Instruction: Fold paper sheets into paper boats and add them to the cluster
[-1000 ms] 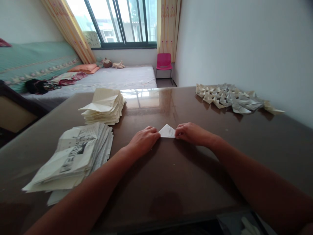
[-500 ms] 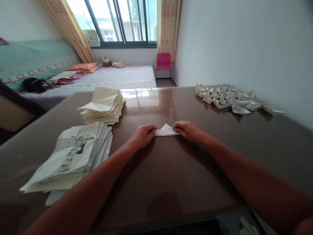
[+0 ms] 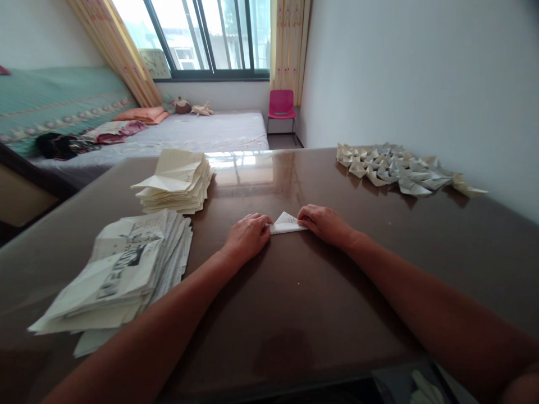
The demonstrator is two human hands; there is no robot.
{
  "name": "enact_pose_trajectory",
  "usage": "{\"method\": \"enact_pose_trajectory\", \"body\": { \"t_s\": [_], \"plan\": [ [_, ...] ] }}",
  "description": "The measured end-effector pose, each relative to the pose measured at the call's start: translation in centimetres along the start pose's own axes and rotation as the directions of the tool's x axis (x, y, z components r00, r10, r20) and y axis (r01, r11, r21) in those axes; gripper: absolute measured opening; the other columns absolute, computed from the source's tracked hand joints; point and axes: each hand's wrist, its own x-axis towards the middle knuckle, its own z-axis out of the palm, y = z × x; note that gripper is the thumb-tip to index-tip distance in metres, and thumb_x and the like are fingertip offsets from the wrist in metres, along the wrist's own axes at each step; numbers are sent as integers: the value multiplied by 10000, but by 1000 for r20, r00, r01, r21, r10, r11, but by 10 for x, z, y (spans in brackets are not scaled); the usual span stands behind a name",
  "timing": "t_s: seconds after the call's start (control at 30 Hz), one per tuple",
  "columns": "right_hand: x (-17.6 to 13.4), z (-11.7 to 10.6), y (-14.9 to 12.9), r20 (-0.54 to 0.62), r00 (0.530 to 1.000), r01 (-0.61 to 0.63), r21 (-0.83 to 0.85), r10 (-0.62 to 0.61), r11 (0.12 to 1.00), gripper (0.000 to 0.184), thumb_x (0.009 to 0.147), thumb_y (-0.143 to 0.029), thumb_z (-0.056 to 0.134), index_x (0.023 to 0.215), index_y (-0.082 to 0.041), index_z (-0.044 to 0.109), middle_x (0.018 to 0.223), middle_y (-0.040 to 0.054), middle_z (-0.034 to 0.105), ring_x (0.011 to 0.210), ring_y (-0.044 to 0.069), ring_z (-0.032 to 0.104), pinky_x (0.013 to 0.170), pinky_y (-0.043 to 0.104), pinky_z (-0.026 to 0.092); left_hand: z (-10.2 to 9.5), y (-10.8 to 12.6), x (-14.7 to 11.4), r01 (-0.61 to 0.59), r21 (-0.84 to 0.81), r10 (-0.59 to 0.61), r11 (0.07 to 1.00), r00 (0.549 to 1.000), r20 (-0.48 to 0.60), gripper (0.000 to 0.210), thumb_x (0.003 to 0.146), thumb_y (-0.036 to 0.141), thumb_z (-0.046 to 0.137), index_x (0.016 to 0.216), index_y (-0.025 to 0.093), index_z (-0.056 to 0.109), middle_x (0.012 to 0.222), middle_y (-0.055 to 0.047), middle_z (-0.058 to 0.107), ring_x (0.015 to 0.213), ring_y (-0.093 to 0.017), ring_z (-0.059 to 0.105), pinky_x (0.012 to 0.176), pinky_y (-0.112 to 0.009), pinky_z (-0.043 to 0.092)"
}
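A small white folded paper (image 3: 287,224), peaked at the top with a flat band along its lower edge, is held just above or on the brown table in front of me; I cannot tell which. My left hand (image 3: 249,237) has its fingers closed on the left end of the band. At the opposite end, my right hand (image 3: 321,222) pinches the paper between thumb and fingers. Both ends of the paper are hidden under my fingertips.
To the left lie a stack of newspaper sheets (image 3: 122,264) and, behind it, a stack of cream sheets (image 3: 174,182). Several folded paper boats (image 3: 391,165) cluster at the back right of the glossy table (image 3: 269,314). Beyond stand a bed (image 3: 219,129) and a pink chair (image 3: 281,105).
My left hand has shifted slightly right along the band and turned more palm down. The right hand stays at its end, and the paper's right side tilts up slightly.
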Motion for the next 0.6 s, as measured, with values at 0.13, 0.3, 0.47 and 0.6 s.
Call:
{"method": "enact_pose_trajectory", "body": {
  "t_s": [0.13, 0.3, 0.47, 0.6],
  "plan": [
    [3, 5, 5, -53, 997, 63, 33, -62, 997, 181, 924, -310, 481, 918, -195, 621, 934, 30, 633, 825, 143, 577, 755, 235, 386, 1, 4, -3, -22, 66, 22, 998, 1000, 1, 265, 887, 288, 440, 1072, 282, 629, 1002, -29, 642, 961, -199, 571, 716, -265, 449],
    [6, 12, 11, -141, 985, 119, 141, -100, 983, 166, 920, -256, 485, 923, -185, 636, 915, 40, 641, 848, 147, 583, 791, 239, 409, -1, 10, -6, -30, 144, 26, 989, 999, 27, 347, 916, 308, 389, 1224, 345, 544, 999, -29, 612, 994, -209, 541, 687, -269, 456],
    [8, 13, 11, -155, 982, 132, 151, -109, 980, 171, 920, -238, 483, 941, -186, 644, 926, 43, 649, 855, 146, 590, 794, 238, 413, -4, 12, -6, -40, 174, 29, 984, 997, 68, 365, 926, 325, 362, 1246, 380, 527, 1019, -29, 594, 985, -215, 531, 677, -281, 461],
    [9, 14, 9, -141, 987, 87, 88, -74, 992, 173, 924, -262, 486, 939, -197, 645, 947, 35, 654, 865, 146, 597, 786, 236, 404, -5, 13, -6, -35, 193, 20, 981, 997, 80, 381, 928, 327, 350, 1268, 393, 509, 1012, -35, 586, 976, -222, 529, 681, -291, 464]
  ]
}}
